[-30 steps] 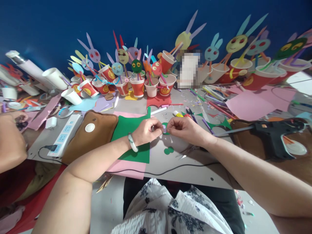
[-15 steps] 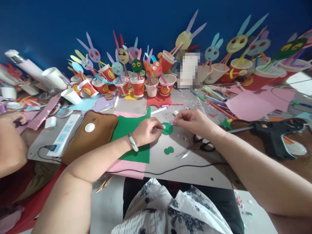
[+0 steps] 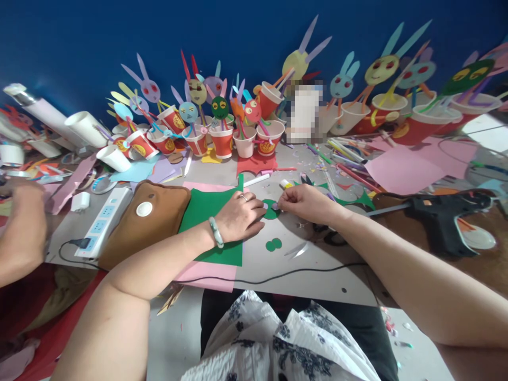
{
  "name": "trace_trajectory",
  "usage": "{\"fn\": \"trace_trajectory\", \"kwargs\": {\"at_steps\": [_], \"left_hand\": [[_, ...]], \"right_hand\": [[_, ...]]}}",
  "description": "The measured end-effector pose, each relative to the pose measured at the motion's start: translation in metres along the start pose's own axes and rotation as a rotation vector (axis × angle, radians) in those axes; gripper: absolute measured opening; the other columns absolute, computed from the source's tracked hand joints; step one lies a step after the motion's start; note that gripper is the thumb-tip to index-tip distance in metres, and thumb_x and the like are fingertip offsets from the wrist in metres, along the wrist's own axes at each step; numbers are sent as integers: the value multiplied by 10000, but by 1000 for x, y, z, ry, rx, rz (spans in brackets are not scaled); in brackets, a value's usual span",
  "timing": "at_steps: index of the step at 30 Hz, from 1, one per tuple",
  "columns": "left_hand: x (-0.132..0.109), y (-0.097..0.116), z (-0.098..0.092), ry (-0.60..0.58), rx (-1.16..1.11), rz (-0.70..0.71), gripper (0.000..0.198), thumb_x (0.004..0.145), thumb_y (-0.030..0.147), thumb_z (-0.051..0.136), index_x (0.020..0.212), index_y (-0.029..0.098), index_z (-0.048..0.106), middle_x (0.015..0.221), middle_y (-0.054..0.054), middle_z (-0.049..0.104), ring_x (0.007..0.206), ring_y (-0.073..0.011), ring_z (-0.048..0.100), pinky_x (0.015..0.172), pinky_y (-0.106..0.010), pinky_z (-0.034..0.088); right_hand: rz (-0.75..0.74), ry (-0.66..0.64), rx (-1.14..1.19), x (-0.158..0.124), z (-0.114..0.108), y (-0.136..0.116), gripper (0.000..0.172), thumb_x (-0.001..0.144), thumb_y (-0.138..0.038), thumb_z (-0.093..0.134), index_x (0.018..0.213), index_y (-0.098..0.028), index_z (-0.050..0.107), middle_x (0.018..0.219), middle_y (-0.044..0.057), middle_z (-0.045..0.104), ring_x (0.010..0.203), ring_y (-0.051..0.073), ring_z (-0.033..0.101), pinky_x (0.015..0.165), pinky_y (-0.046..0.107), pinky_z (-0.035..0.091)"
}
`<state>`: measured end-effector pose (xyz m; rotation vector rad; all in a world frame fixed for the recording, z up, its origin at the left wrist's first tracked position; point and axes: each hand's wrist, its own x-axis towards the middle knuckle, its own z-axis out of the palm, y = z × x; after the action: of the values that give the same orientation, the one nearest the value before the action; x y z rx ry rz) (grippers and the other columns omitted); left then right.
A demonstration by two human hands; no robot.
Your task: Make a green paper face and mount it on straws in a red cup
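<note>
At the far left a co-worker's arm [image 3: 19,233] rests apart from your work, so leave it out of account. Left of your hands lie the white power strip [image 3: 103,219] and the brown pouch [image 3: 151,217], and your left forearm crosses the green paper sheet [image 3: 210,211]; keep that sheet flat under your wrist so it does not drag. Your left hand [image 3: 238,217] lies palm down with loosely curled fingers pressing the left edge of the small green paper circle [image 3: 271,210] onto the counter [image 3: 317,275]; it pins rather than grips. Hold that pressure steady, so the disc cannot turn. Your right hand [image 3: 305,203], just right of the disc, is pinched closed on a tiny pale piece [image 3: 274,206] at the disc's right edge; what the piece is made of is too small to tell. Lower it squarely, press once, and lift straight off. Just nearer to you than the hands lies a pair of small green dots [image 3: 273,244], beside the scissors [image 3: 317,241] partly hidden under your right wrist. Far right of your right arm sits the black glue gun [image 3: 444,214], nozzle toward you; keep your forearm off it.
</note>
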<state>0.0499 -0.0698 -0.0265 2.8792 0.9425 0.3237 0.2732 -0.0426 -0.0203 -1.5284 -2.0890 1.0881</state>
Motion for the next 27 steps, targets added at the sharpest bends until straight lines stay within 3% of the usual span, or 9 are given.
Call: {"fn": "trace_trajectory", "kwargs": {"at_steps": [23,27], "left_hand": [[0,0,1,10,-51,-15,240,954,326,525,1024,176,699,1113,-80,718,1046,-254,596,918,-429,347],[1,-2,4,26,-58,-28,222,946,309,514,1002,161,670,1025,-91,717,1020,-253,607,908,-413,364]], "right_hand": [[40,35,-70,3,8,1,108,698,-245,576,602,-196,587,562,-11,595,532,120,520,527,253,383],[16,54,-77,5,10,5,98,688,-238,581,599,-198,588,570,-5,606,545,128,540,521,251,394]]}}
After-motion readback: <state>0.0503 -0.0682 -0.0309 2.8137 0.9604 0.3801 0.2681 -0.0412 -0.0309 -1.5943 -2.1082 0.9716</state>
